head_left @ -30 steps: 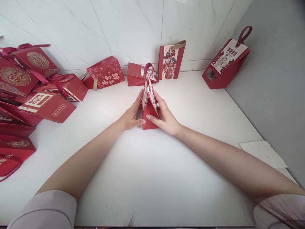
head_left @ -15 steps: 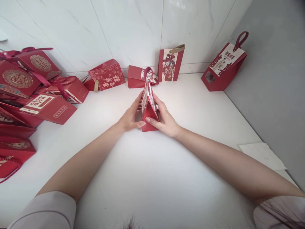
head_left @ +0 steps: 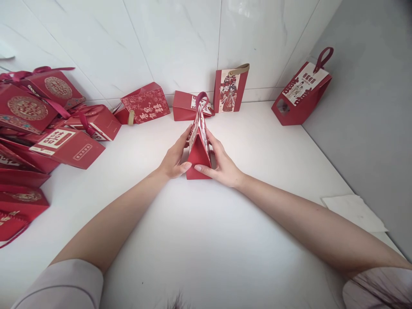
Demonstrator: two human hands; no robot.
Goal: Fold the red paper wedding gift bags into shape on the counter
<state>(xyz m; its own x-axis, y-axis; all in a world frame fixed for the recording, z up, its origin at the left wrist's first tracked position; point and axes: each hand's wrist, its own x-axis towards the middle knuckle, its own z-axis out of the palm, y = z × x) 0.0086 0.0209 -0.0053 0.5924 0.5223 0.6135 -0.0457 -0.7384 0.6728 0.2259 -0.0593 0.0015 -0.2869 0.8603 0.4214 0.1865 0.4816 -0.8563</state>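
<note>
A red paper gift box [head_left: 199,159] with a pointed top and a dark red ribbon loop stands upright on the white table [head_left: 206,231], one narrow end facing me. My left hand [head_left: 174,159] grips its left side, thumb at the near lower corner. My right hand [head_left: 222,163] holds the right side, with its thumb laid across the near red end. Most of my fingers reach along the printed slanted faces, and their tips are partly hidden by the box.
Several red gift boxes [head_left: 67,148] are piled at the left. Along the tiled wall are a floral box [head_left: 146,105], a low box [head_left: 184,106] and a tan-strapped box [head_left: 230,91]. A windowed box [head_left: 302,92] stands back right; white paper [head_left: 354,211] lies near the grey wall [head_left: 370,116].
The box has turned slightly between my hands, its near end shifting a little left and showing wider. My thumbs have moved slightly apart. The view has tilted a touch.
</note>
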